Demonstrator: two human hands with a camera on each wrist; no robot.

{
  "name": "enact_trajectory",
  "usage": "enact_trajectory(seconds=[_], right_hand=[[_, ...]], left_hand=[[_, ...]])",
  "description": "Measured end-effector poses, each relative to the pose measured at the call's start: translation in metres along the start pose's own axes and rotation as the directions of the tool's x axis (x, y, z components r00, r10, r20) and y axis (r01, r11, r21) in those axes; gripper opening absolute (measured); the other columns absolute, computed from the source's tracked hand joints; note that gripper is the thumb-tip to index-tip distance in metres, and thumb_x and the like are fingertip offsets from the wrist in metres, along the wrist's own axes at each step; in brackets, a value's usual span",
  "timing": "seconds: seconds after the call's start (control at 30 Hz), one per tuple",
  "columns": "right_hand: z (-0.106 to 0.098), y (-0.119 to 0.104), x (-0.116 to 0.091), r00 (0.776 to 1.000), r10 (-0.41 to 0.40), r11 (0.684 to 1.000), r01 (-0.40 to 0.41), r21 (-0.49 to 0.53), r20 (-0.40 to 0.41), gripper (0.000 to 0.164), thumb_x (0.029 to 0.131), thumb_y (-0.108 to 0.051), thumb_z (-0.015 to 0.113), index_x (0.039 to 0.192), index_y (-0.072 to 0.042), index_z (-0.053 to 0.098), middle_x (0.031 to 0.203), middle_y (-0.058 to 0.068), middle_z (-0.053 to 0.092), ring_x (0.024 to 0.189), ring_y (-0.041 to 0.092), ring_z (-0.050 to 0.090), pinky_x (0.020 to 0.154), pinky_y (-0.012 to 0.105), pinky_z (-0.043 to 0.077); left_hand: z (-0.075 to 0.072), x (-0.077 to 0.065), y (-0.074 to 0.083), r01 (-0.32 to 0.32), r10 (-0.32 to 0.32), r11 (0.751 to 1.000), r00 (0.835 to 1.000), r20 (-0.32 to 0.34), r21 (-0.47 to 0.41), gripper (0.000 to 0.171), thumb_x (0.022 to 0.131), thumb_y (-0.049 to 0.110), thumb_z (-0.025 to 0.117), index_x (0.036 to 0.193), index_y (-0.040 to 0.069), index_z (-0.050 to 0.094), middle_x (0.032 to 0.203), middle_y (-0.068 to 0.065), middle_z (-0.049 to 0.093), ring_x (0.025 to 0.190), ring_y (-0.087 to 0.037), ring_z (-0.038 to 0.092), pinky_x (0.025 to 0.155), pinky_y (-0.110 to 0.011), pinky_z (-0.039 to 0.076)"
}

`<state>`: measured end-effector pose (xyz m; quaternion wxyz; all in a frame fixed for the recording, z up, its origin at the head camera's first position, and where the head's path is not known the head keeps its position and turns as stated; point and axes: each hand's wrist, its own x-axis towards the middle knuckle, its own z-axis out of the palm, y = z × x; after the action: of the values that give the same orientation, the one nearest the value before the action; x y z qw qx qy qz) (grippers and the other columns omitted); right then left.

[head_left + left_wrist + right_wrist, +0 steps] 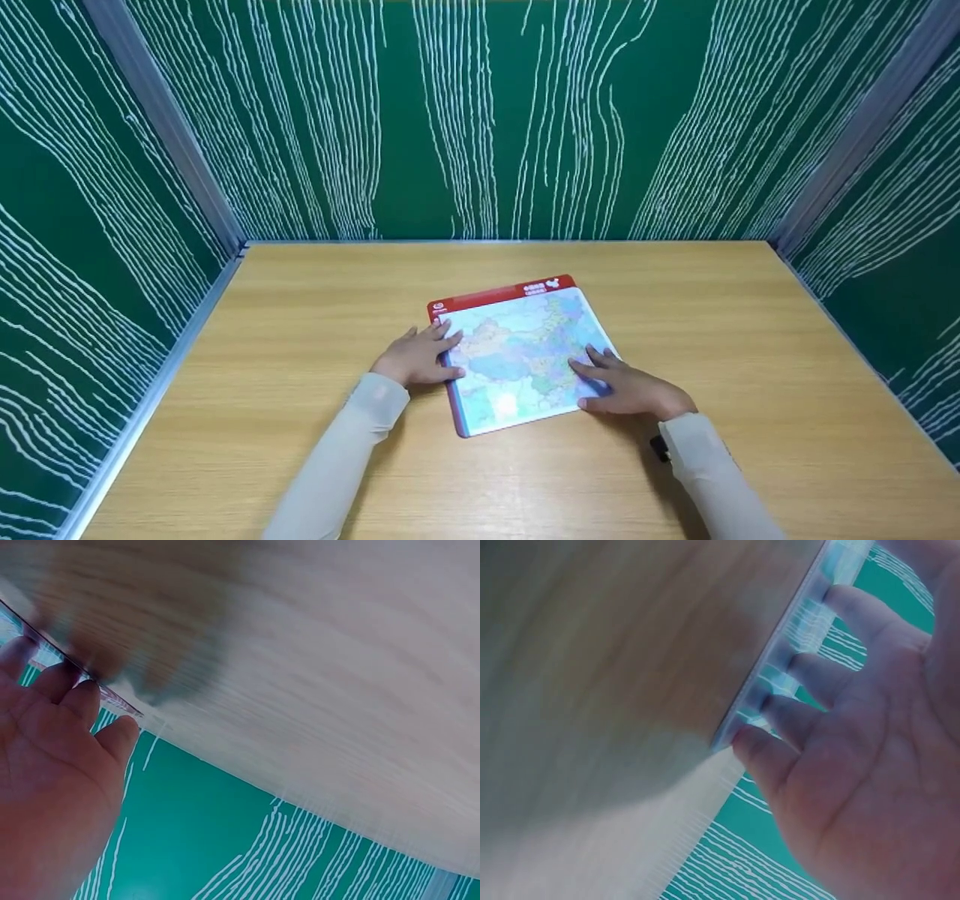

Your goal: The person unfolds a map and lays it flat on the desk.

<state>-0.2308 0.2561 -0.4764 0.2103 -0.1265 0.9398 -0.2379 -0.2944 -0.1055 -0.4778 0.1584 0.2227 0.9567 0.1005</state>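
Note:
A flat map board (517, 352) with a red top band and a coloured map of China lies slightly turned on the wooden table. My left hand (421, 355) rests on its left edge, fingers spread and fairly straight. On the lower right part of the board my right hand (626, 384) lies with fingers extended, touching the glossy surface. In the left wrist view, the fingers (81, 699) meet the thin edge of the board. The right wrist view shows the fingertips (754, 742) along the board's other side.
The wooden table (300, 300) extends around the board on all sides. Green panels (405, 120) with white wavy lines stand behind and at both sides, joined by grey metal posts (169, 112). A small black object (660, 448) sits at the right wrist.

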Motion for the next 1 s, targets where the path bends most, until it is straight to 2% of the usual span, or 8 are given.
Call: enact_trajectory(seconds=[0.2, 0.47, 0.77, 1.0], right_hand=[[-0.003, 0.005, 0.004, 0.999, -0.030, 0.999, 0.029, 0.035, 0.020, 0.074, 0.084, -0.049, 0.066, 0.148, -0.033, 0.035, 0.163, 0.006, 0.010, 0.148, 0.039, -0.001, 0.109, 0.072, 0.013], [-0.009, 0.010, 0.008, 1.000, 0.009, 0.999, -0.010, 0.051, 0.022, 0.075, 0.080, -0.051, 0.070, 0.146, -0.041, 0.036, 0.163, 0.001, 0.010, 0.149, 0.036, 0.000, 0.109, 0.072, 0.012], [-0.016, 0.011, 0.013, 0.999, -0.018, 0.997, 0.015, 0.077, 0.032, 0.077, 0.080, -0.047, 0.072, 0.147, -0.035, 0.036, 0.163, 0.005, 0.008, 0.148, 0.039, -0.003, 0.110, 0.071, 0.009], [-0.019, 0.014, 0.018, 0.996, -0.069, 0.993, 0.064, 0.104, 0.048, 0.078, 0.079, -0.042, 0.074, 0.147, -0.030, 0.038, 0.163, 0.010, 0.008, 0.148, 0.040, -0.004, 0.111, 0.070, 0.007]], left_hand=[[0.003, -0.006, 0.001, 0.011, -0.011, 0.999, 1.000, 0.002, -0.035, 0.082, 0.082, 0.064, 0.057, 0.151, 0.035, 0.024, 0.161, 0.005, 0.014, 0.150, -0.019, 0.009, 0.121, -0.050, 0.007], [0.002, -0.008, 0.006, 0.026, -0.026, 0.999, 1.000, 0.001, -0.028, 0.083, 0.082, 0.065, 0.057, 0.151, 0.035, 0.023, 0.162, 0.005, 0.014, 0.150, -0.020, 0.009, 0.121, -0.050, 0.007], [0.003, -0.008, 0.008, 0.030, -0.030, 0.999, 0.999, 0.012, -0.015, 0.082, 0.084, 0.063, 0.055, 0.152, 0.032, 0.022, 0.162, 0.002, 0.013, 0.150, -0.020, 0.009, 0.121, -0.050, 0.007], [0.006, -0.010, 0.012, 0.017, -0.017, 1.000, 1.000, -0.005, -0.003, 0.081, 0.085, 0.061, 0.056, 0.152, 0.029, 0.024, 0.162, -0.003, 0.015, 0.150, -0.023, 0.012, 0.121, -0.051, 0.008]])
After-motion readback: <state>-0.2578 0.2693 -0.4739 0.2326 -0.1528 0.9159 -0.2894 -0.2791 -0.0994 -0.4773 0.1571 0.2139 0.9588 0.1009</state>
